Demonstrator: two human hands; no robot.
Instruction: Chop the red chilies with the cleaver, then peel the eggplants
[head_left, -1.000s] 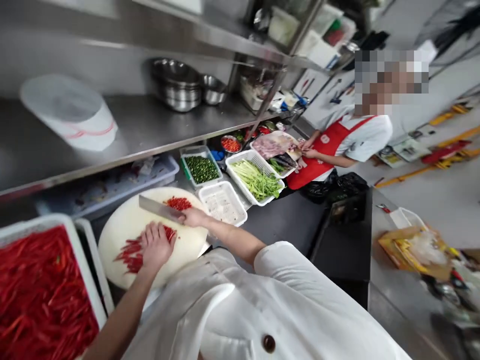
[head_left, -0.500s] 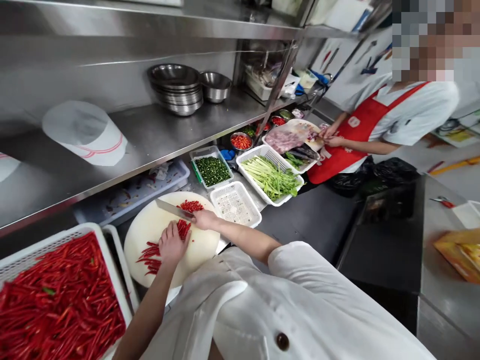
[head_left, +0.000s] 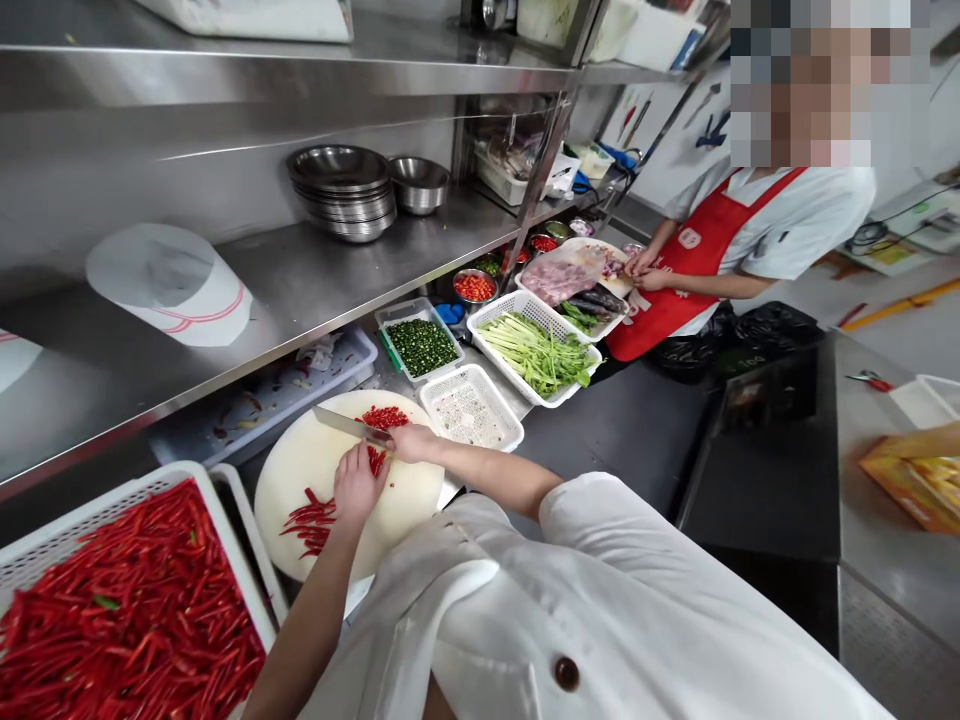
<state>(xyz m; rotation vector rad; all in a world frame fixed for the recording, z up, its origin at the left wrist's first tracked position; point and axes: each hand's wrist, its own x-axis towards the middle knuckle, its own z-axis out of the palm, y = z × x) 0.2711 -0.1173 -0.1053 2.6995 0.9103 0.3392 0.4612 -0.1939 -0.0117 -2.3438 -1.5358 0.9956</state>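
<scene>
My right hand is wrapped round the handle of a knife, its broad blade lying across the round white cutting board. Close beside the blade, my left hand has its fingers bent and pressed down on a bunch of red chilies, partly hidden beneath it. Beyond the blade lies a small heap of chopped red chili. Several whole chilies rest on the board left of my left hand.
A white basket heaped with red chilies stands at left. Right of the board are an empty white basket, a tub of chopped green chilies and a basket of green stalks. A steel shelf overhangs. A co-worker in a red apron stands farther right.
My left hand has moved slightly right, closer to my right hand, away from the loose whole chilies. The knife stays at the chopped heap. The view has shifted a little.
</scene>
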